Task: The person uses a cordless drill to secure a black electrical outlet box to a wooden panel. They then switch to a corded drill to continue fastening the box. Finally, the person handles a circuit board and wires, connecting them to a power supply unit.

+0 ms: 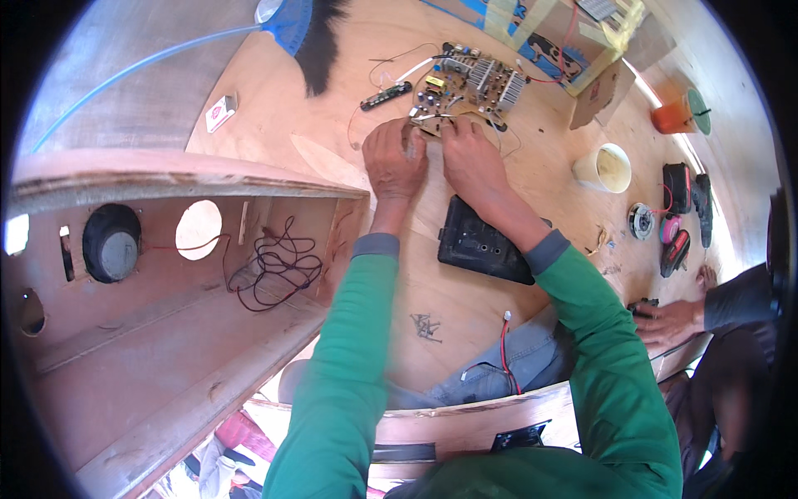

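Observation:
A brown circuit board (pixel 465 87) lies on the plywood surface, crowded with silver heat sinks and small parts. At its near edge, my left hand (pixel 394 162) is closed, fingers curled on the left front corner. My right hand (pixel 475 162) pinches the same edge just to the right; both sets of fingertips are partly hidden. A narrow black strip board (pixel 386 96) with wires lies just beyond my left hand. Below my right wrist rests a black plastic panel (pixel 482 241), with my forearm passing over its right side.
An open wooden box (pixel 191 333) with a speaker (pixel 113 244) and coiled cable (pixel 283 266) fills the left. Screws (pixel 426 327) lie nearer me. A white cup (pixel 603 169), solder spool (pixel 641 221) and drill (pixel 703 208) are right. Another person's hand (pixel 672 323) rests at right.

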Tool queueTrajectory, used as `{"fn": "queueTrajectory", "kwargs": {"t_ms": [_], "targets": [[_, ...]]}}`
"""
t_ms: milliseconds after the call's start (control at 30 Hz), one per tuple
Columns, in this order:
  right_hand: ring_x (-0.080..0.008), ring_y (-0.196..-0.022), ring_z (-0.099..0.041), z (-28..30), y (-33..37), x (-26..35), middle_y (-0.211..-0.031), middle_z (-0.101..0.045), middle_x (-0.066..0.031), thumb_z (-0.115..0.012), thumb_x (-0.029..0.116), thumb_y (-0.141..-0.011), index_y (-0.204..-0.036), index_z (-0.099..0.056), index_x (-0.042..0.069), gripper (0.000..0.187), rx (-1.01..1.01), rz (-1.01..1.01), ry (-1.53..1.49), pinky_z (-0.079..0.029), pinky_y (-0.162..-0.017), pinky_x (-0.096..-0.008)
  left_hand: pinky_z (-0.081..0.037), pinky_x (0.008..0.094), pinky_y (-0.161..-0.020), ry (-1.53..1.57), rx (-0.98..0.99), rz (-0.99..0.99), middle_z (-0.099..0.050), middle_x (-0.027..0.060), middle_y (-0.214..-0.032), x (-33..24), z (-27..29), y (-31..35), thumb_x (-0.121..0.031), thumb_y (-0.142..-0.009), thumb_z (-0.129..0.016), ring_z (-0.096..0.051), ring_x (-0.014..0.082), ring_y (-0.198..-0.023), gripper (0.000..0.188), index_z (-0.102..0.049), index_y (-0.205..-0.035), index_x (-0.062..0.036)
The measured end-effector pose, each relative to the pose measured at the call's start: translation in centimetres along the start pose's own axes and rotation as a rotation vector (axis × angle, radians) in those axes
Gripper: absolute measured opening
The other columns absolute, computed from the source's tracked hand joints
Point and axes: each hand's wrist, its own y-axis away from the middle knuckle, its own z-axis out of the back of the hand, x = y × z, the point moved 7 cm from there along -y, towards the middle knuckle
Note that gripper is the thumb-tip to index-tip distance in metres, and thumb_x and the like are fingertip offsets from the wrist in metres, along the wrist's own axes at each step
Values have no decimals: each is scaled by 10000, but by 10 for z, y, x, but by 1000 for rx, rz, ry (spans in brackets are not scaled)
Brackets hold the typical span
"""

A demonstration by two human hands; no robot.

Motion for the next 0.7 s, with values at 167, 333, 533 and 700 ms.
{"fn": "queueTrajectory", "kwargs": {"t_ms": [167, 333, 533, 700], "targets": [[-353, -1035, -766, 1, -7, -9, -1126, -725, -231, -683, 23, -905, -1059, -767, -59, 193, 80, 4, -73, -673, -820, -408, -624, 459, -794, -120, -69, -147, -801, 113, -995, -17, 12, -6, -185, -958, -792, -776, 328, -915, 187, -774, -1105, -72], [-349, -1006, -789, 5, -10, -11, -1082, -750, -239, -699, 37, -902, -1000, -802, -36, 160, 90, 14, -77, -679, -803, -406, -626, 441, -718, -278, 65, -205, -780, 103, -893, -24, 6, -17, -189, -989, -755, -783, 299, -844, 125, -740, -1011, -67], [-336, -966, -800, 8, -8, -7, -1038, -763, -213, -705, 51, -915, -987, -804, -20, 141, 103, 3, -99, -681, -798, -397, -636, 451, -607, -455, 184, -301, -739, 133, -761, -25, -5, -22, -220, -994, -722, -775, 316, -703, 215, -636, -871, -66], [-322, -939, -806, 11, -8, -11, -979, -781, -178, -703, 66, -932, -1039, -779, 1, 147, 93, 21, -91, -679, -793, -404, -633, 450, -560, -482, 151, -375, -713, 130, -690, -22, -8, -28, -209, -986, -720, -763, 314, -647, 218, -612, -850, -76]]}}
